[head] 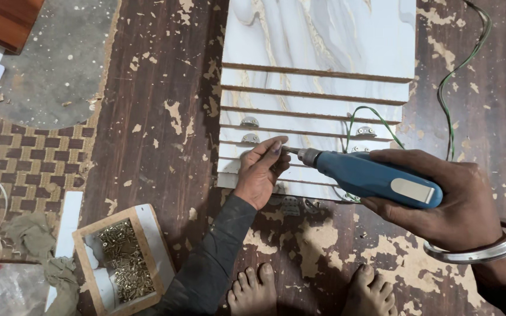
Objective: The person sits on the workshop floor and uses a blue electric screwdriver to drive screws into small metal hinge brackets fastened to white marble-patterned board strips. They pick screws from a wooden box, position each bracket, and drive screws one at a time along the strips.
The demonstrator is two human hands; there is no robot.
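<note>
Right hand (452, 199) grips blue driver (376, 175), left hand (262, 169) fingers pinch the bit tip at 9 o'clock on marble-look panels (317, 88): slip could gouge fingertips.

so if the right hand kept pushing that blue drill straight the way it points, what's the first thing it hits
Probably the left hand: the drill in the right hand points left, its bit tip between those fingertips, over the stacked marble-look panels. Depth is unclear.

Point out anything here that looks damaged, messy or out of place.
The dark brown floor surface is badly worn: its top layer has flaked off in pale patches, worst near the bare feet. A green wire loops loosely over the stacked marble-look panels. The screws stay inside their wooden tray.
</note>
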